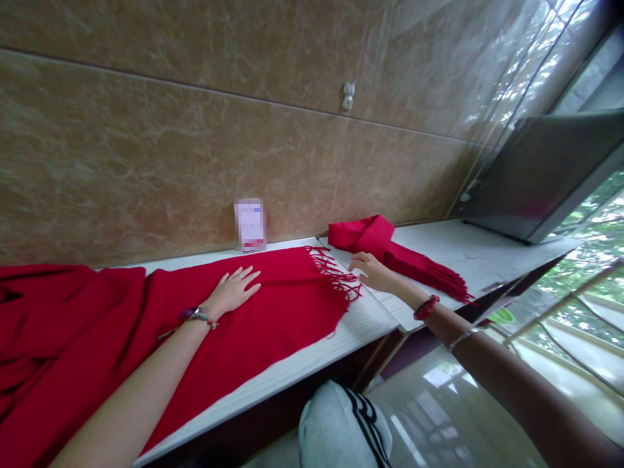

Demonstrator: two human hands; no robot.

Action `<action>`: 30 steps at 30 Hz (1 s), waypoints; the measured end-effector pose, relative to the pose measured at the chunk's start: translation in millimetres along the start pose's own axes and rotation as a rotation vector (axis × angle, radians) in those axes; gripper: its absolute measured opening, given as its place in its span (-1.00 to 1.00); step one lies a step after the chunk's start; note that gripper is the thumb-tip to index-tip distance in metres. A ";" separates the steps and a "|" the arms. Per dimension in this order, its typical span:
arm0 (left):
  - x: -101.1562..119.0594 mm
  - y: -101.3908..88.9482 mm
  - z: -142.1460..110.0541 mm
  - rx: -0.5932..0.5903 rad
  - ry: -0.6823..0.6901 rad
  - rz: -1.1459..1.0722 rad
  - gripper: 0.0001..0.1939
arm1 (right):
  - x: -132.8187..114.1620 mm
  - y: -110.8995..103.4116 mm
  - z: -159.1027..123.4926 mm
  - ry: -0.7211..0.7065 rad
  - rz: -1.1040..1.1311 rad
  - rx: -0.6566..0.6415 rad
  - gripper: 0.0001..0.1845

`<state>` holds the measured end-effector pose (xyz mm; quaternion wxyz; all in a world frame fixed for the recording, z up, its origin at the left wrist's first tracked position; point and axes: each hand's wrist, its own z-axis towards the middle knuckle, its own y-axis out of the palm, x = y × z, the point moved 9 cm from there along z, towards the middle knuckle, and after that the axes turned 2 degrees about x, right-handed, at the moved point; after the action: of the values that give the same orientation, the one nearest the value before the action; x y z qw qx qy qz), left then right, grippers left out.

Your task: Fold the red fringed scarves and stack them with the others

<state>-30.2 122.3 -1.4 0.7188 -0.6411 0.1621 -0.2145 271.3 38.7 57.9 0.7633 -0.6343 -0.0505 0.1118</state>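
A wide red scarf lies spread over the white tabletop, bunched in loose folds at the far left. My left hand rests flat on it with the fingers spread. Tangled fringe edges the scarf's right end. Just right of that fringe is my right hand, its fingers curled down and partly hidden; whether they pinch a strand I cannot make out. Behind my right hand a second red scarf lies folded over itself, its fringed end pointing right toward the table's front edge.
A phone-like upright card, blurred, leans against the brown tiled wall. The white table has a seam near my right hand. A dark grey panel stands at its right end, by a window. My knee is below the front edge.
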 end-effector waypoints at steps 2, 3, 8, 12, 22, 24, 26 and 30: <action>-1.7 -0.6 0.2 0.009 -0.011 -0.001 -0.46 | -20.0 -5.9 -3.2 -0.063 0.147 0.039 -0.73; -1.9 -0.8 0.0 0.010 -0.015 -0.001 -0.46 | -30.5 -1.6 -4.2 -0.086 0.205 0.005 -0.74; -2.0 -1.4 -0.7 0.019 -0.001 0.006 -0.47 | -54.3 30.7 -3.3 -0.062 0.274 -0.150 -0.64; -4.1 -1.9 -0.4 0.028 0.018 -0.001 -0.47 | -49.5 37.8 3.5 -0.035 0.404 -0.159 -0.73; -3.9 -5.5 -0.1 0.042 0.029 -0.003 -0.48 | -37.7 10.9 -0.4 0.215 1.560 0.021 -0.53; -4.1 -5.6 -0.3 0.046 0.033 -0.005 -0.48 | -29.3 15.0 -3.1 0.234 1.377 -0.080 -0.57; -4.7 -5.3 -0.3 0.049 0.034 -0.004 -0.48 | -9.0 18.1 -7.1 0.245 1.003 -0.159 -0.63; -4.6 -4.4 -0.7 0.046 0.023 0.009 -0.48 | 36.4 0.1 -14.6 0.222 0.191 -0.072 -0.62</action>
<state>-34.9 123.7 2.7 0.7323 -0.6213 0.1684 -0.2222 309.8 33.3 52.7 0.7270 -0.6715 0.0906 0.1112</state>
